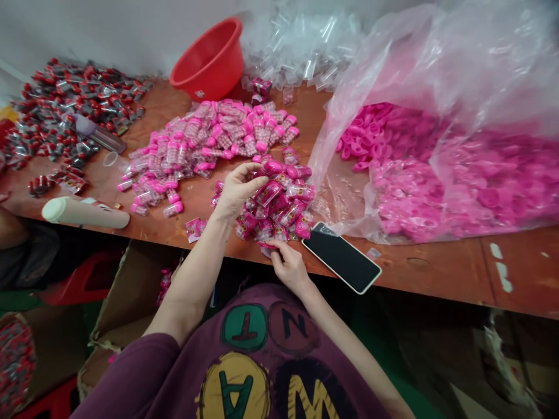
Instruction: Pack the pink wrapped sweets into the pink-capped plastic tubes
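Observation:
On the table's front part lies a heap of small candy bottles in pink printed wrappers [279,201]. My left hand [236,189] reaches over its left side with fingers curled. A shiny pink-capped bottle [272,167] is at its fingertips, and the grip is partly hidden. At the table's front edge, my right hand [289,266] pinches a small pink piece [267,245] between thumb and fingers; its exact kind is hard to make out. Behind my left hand spreads a larger pile of clear bottles with pink caps and pale pink beads inside [227,128].
A phone [343,256] overhangs the front edge. To the right, a clear plastic bag [345,192] holds pink plastic parts [437,169]. At the back are a red basin [212,61] and clear tubes [305,52]. Leftward lie a white tumbler [85,212] and red-capped bottles [78,99].

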Tool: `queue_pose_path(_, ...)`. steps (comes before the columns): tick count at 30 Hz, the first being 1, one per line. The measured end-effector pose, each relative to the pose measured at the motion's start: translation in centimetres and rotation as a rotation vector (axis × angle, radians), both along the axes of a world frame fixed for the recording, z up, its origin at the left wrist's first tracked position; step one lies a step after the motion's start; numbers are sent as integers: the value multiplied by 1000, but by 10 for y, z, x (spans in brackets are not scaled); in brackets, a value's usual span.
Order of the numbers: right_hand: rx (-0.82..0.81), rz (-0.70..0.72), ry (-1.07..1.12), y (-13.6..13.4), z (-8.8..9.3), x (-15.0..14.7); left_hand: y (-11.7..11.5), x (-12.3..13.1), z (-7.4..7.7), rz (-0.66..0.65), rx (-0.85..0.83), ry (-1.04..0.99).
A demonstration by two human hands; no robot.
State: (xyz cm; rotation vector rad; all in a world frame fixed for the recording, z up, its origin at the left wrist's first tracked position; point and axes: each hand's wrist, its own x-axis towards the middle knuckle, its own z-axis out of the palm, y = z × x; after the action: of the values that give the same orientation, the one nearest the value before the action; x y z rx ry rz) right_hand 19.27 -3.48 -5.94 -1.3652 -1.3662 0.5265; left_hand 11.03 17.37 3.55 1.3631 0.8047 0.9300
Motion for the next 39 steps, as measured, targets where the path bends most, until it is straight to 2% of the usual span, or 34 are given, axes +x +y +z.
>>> queue_pose_path(8,14,-11,-5,0,-2,-1,2,-8,-4,8,-13,-10)
queue_pose_path(12,17,-21,-10,1,0,-1,7,-10,-7,91,-61,33)
queue_pose_path(15,19,-16,-16,2,2,-2,11,-14,-5,150,-76,163)
queue_pose_path(18,-17,-17,8,3,3,-4,11,-25,-3,254,53,287)
queue_pose_path(20,-41,-23,24,3,3,-5,3,-39,-4,320,147,370)
queue_pose_path(23,-45,-22,23,4,3,-6,-26,-63,-12,355,202,487)
queue_pose_path(26,-34,-29,12,4,3,-6,-63,-85,-30,312,218,590)
queue_pose_path(29,-13,-38,-11,5,3,-7,-87,-95,-50,246,287,683)
queue_pose_path(33,7,-54,-35,6,3,-8,-90,-92,-65,243,272,703)
queue_pose_path(39,-39,-79,-16,5,2,-8,-94,-94,-60,294,117,483)
